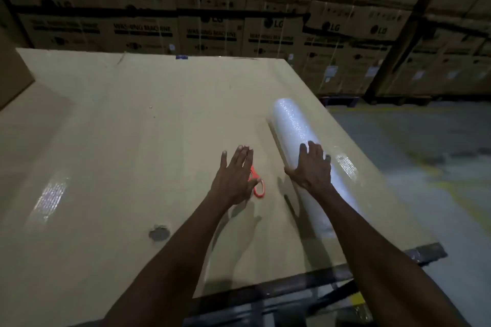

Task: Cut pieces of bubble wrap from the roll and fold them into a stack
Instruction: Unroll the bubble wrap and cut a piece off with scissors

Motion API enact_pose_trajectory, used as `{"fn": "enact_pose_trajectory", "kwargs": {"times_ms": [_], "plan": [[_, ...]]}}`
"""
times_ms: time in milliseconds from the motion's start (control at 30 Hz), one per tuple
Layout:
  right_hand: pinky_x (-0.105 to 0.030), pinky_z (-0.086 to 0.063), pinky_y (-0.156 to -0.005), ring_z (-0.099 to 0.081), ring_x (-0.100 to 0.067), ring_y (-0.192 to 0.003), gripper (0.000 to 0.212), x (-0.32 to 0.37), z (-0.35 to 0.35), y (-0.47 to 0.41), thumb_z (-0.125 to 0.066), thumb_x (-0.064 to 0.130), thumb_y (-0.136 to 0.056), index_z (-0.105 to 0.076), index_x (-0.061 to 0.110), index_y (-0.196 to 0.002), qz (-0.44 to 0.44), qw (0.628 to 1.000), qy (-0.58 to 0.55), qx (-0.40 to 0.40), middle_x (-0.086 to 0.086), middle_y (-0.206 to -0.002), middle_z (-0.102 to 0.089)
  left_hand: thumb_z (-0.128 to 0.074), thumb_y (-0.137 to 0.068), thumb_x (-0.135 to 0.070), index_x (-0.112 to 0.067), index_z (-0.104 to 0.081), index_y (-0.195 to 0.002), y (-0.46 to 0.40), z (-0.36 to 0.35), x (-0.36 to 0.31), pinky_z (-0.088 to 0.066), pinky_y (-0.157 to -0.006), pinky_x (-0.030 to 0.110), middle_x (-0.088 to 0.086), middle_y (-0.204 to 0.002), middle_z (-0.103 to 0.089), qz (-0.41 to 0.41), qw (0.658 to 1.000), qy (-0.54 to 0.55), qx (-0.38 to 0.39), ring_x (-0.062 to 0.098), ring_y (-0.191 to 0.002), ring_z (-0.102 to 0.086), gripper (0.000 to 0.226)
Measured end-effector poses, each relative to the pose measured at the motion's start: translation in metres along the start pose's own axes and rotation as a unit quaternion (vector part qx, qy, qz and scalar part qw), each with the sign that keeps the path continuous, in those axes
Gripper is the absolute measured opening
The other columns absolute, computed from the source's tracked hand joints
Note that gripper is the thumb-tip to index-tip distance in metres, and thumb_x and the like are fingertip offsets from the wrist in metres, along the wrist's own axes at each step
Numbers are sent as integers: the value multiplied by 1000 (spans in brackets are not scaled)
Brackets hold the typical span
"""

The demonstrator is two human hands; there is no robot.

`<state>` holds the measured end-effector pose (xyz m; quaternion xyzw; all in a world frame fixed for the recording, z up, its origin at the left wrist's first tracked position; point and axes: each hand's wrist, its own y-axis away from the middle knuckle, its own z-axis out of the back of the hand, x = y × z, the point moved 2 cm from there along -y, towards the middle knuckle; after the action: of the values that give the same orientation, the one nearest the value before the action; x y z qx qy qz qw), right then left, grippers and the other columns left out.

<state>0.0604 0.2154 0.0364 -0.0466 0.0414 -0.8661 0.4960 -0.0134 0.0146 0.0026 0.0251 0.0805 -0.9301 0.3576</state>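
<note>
On the bench [132,127], toward its right edge, the bubble wrap roll [297,138] lies on its side, running from near the front edge away toward the far right. A thin clear sheet seems to lie spread over the bench to the left of the roll (glare patch at left), but it's hard to say for sure. No cut pieces or stack visible yet.

Right hand [312,167] rests palm-down on top of the roll approx. mid-length, fingers spread & draped over the curve, not pinching anything. Left hand [235,175] is flat & spread w/ straight fingers, low over the orange scissors [257,184]; can't tell if it touches them or the bench. Scissors are just left of the roll, partly hidden under that hand.

Judgement: early stage, setting up a length for the first cut. To do it well:
- Keep the right hand pressing on the roll so it can't wander off the bench's right edge, which is near.
- Roll straight, so the sheet pays out square, no skew.
- Smooth the sheet flat w/ the left hand before cutting; wrinkles give a ragged edge.
- Move the scissors clear of the sheet path, but keep them in reach.

Background: stacked cardboard boxes [212,32], warehouse floor [425,141] at right.
</note>
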Motion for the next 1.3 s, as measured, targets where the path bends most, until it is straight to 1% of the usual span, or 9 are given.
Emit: {"fn": "enact_pose_trajectory", "kwargs": {"times_ms": [133, 267, 533, 667, 733, 900, 1067, 1233, 1300], "plan": [[-63, -38, -104, -29, -44, -141, 107, -28, -9, -15, -74, 64, -75, -19, 17, -155, -58, 996, -6, 67, -13, -158, -21, -33, -103, -53, -6, -5, -158, -17, -25, -25, -2, -120, 56, 10, -167, -4, 15, 998, 20, 54, 22, -154, 2, 78], [-57, -45, -98, -40, -48, -132, 127, -41, -23, -24, -80, 65, -70, 0, 24, -160, -68, 994, -15, 79, -20, -159, -16, -29, -103, -55, -5, -5, -158, -17, -60, -32, -1, -119, 57, 10, -167, -5, 35, 993, 18, 108, 22, -154, 1, 78], [-44, -45, -84, -48, -45, -119, 122, -29, -22, -26, -85, 46, -72, -5, 20, -161, -48, 995, -45, 71, -22, -145, -34, -29, -106, -46, -10, -12, -159, -3, -73, -16, -11, -120, 55, 6, -168, -5, 39, 991, 71, 105, 22, -154, -2, 66], [-47, -44, -92, -47, -45, -121, 124, 2, -20, -19, -85, 49, -73, -4, 20, -162, -33, 992, -86, 86, -21, -145, -35, -16, -101, -51, -8, -19, -157, 15, -71, 16, -22, -118, 54, 9, -166, -15, 58, 992, 77, 79, 26, -153, -13, 71], [-47, -43, -94, -47, -45, -123, 122, 23, -19, -16, -84, 48, -74, -4, 20, -162, -26, 990, -107, 93, -20, -147, -35, -21, -103, -47, -7, -18, -157, 25, -71, 37, -21, -119, 52, 11, -166, -15, 86, 990, 86, 75, 27, -153, -13, 67], [-46, -42, -95, -49, -43, -122, 116, 75, -15, -8, -82, 48, -75, -8, 23, -160, -22, 981, -162, 106, -18, -146, -38, -30, -106, -40, -8, -14, -158, 53, -62, 95, -14, -120, 50, 10, -167, -9, 145, 984, 76, 67, 25, -154, -8, 63], [-45, -47, -101, -55, -37, -124, 112, 84, -11, -10, -79, 59, -68, -21, 26, -158, -83, 938, -302, 145, -11, -142, -49, -24, -105, -39, -1, -19, -156, 71, -56, 135, -11, -118, 62, 18, -165, -14, 186, 981, 35, 48, 32, -153, -12, 64], [-49, -57, -94, -70, -22, -100, 77, 44, -10, -12, -82, 57, -62, -55, 28, -128, -126, 858, -462, 187, 3, -120, -68, -20, -107, -39, -4, -5, -158, 38, -48, 94, 0, -120, 58, 13, -167, -1, 122, 987, 72, 76, 28, -154, 4, 65], [-46, -55, -97, -69, -24, -107, 83, 32, -3, -13, -77, 60, -62, -56, 24, -134, -152, 867, -441, 174, -2, -129, -67, -22, -108, -42, -8, -2, -159, 18, -48, 62, 2, -120, 58, 8, -168, 1, 84, 985, 99, 111, 26, -154, 8, 65]]}}
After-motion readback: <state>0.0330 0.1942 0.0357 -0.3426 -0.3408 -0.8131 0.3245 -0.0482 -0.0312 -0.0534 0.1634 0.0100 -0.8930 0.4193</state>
